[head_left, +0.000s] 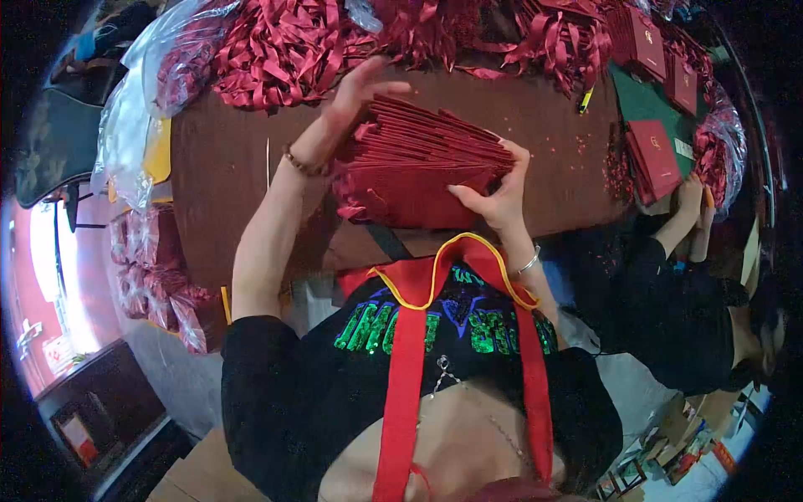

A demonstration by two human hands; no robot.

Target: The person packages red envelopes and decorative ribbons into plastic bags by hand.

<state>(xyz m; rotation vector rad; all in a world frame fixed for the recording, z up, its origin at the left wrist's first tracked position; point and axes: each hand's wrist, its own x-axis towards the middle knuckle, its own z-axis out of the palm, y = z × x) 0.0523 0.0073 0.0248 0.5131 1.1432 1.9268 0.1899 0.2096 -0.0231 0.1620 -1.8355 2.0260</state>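
Note:
A thick stack of flat dark red card pieces (418,163) is fanned out over the brown table in front of me, with ribbon ends showing along its left side. My right hand (504,186) grips the stack's right end, thumb on the near face and fingers behind the edge. At the far left corner of the stack is my left hand (361,94), its fingers stretched out and apart, slightly smeared by motion. A beaded bracelet (303,161) circles the left wrist.
Heaps of dark red ribbon (284,50) line the table's (222,176) far side. More red pieces with gold marks (654,155) lie at right on a green sheet (640,96), near another person's hands (693,205). Plastic-wrapped bundles (159,268) hang at left. A yellow cutter (585,100) lies far right.

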